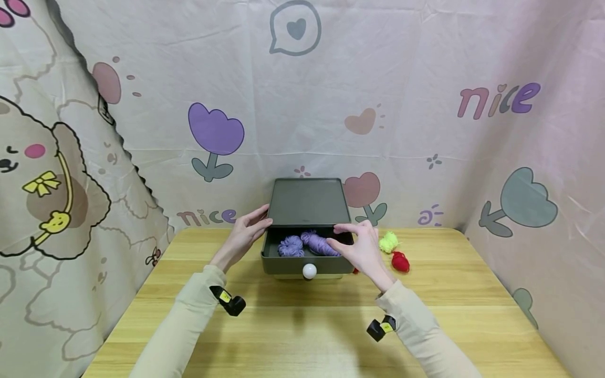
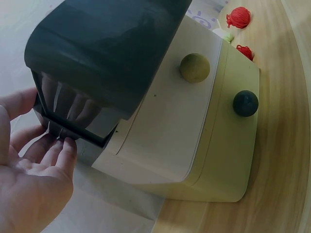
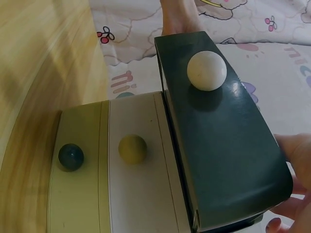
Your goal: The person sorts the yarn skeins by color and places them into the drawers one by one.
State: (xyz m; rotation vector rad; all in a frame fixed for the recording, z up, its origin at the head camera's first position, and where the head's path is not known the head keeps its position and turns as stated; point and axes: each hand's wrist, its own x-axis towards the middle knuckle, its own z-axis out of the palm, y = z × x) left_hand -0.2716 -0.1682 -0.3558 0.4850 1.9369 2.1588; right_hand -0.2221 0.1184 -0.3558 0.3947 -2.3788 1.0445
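A small drawer cabinet (image 1: 309,202) has its dark grey-green top drawer (image 1: 283,265) pulled out, with a white knob (image 1: 309,271) on the front. Inside the drawer lie a purple yarn ball (image 1: 290,246) and a longer purple yarn skein (image 1: 319,244). My left hand (image 1: 246,233) touches the cabinet's left side near the top, fingers extended. At the drawer's right end is my right hand (image 1: 363,249), its thumb and index finger apart over the rim and skein. Nothing shows in its grasp. The right wrist view has its fingers (image 3: 294,204) beside the drawer's end, partly cut off.
Below are a white drawer (image 2: 165,107) with a yellowish knob (image 2: 195,68) and a yellow drawer (image 2: 228,141) with a dark knob (image 2: 245,103). Right of the cabinet, yellow-green yarn (image 1: 388,242) and red yarn (image 1: 400,262) lie on the wooden table (image 1: 293,336). A printed cloth (image 1: 402,58) hangs behind.
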